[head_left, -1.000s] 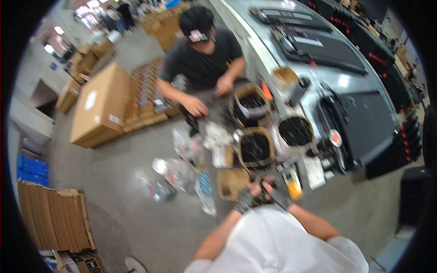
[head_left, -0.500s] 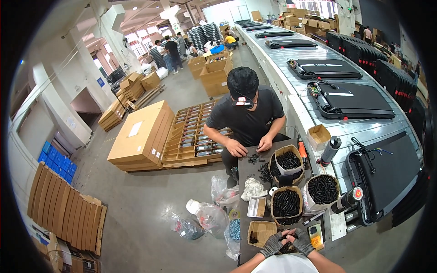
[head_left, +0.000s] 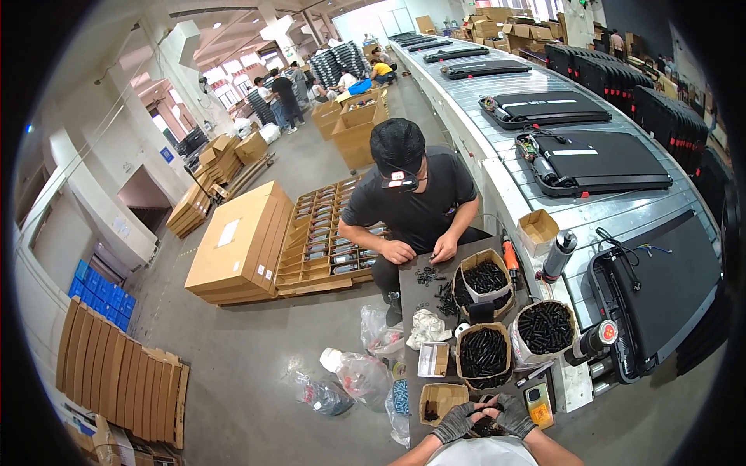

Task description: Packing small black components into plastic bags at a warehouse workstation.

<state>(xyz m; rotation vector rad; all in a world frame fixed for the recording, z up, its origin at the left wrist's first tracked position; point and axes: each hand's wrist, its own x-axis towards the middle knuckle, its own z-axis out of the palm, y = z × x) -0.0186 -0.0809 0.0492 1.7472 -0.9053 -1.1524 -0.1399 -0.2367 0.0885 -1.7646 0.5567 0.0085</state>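
Note:
My left hand (head_left: 454,423) and my right hand (head_left: 514,415), both in grey fingerless gloves, meet at the near end of the dark table. The fingers of each are pinched together; anything between them is too small to make out. Small dark parts (head_left: 486,426) lie just beneath. Beside my left hand stands an open cardboard box (head_left: 446,394) with a few small black pieces in it. A phone (head_left: 539,405) with a yellow-orange back lies right of my right hand. Farther off is a box of black cylindrical parts (head_left: 483,352).
Across the table a co-worker (head_left: 409,186) handles small black parts. More black parts fill a bag-lined container (head_left: 546,326). A white box (head_left: 434,359) and white cloth (head_left: 428,329) sit along the left edge. Rightward runs a roller conveyor (head_left: 571,225) with black panels (head_left: 594,161).
The whole view has shifted slightly, so the table and co-worker sit a little farther left. My hands stay together over the dark parts, with only small finger movement.

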